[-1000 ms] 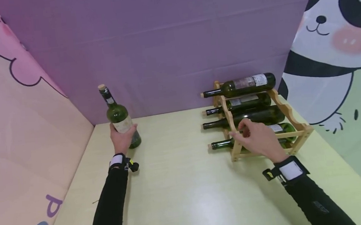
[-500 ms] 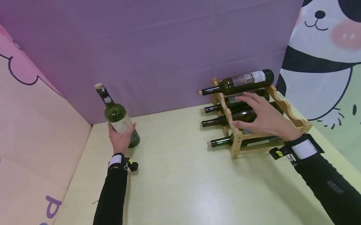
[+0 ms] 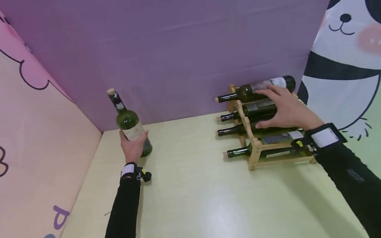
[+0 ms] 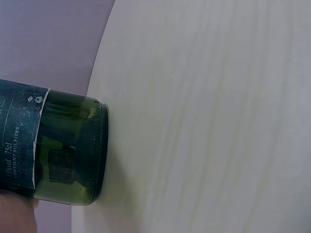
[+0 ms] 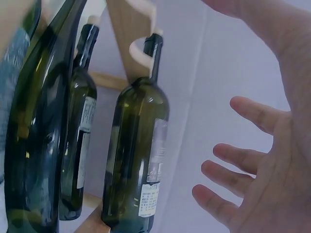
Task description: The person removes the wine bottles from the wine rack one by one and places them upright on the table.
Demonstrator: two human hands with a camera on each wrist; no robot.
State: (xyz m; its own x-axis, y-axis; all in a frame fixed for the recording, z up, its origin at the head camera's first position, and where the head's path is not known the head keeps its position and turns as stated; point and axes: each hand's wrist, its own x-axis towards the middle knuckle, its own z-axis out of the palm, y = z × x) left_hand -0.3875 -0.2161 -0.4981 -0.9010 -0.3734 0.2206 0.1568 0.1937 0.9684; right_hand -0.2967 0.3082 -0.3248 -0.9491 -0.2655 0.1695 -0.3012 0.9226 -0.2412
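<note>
At the left, my left hand (image 3: 133, 147) grips a green wine bottle (image 3: 126, 119) around its labelled body. This bottle leans slightly, its corked neck pointing up; in the left wrist view its base (image 4: 99, 153) is at the tabletop, though whether it touches I cannot tell. Over a wooden wine rack (image 3: 257, 153) on the right hovers my right hand (image 3: 288, 109), thumb and fingers spread and holding nothing. Several corked bottles lie in the rack, necks to the left. Nearest that hand is the rearmost, highest bottle (image 3: 247, 93); the right wrist view shows the fingers apart from this bottle (image 5: 138, 155).
The pale wooden table (image 3: 189, 193) meets a purple backdrop (image 3: 172, 60) behind. A pink patterned panel (image 3: 44, 145) borders the left side, and a panda-printed panel (image 3: 361, 68) the right. The rack stands close to the back and right panels.
My right hand has opened from bent fingers over the rack's front and moved back and up toward the rearmost bottle. The left hand keeps its grip on its bottle, nearly still.
</note>
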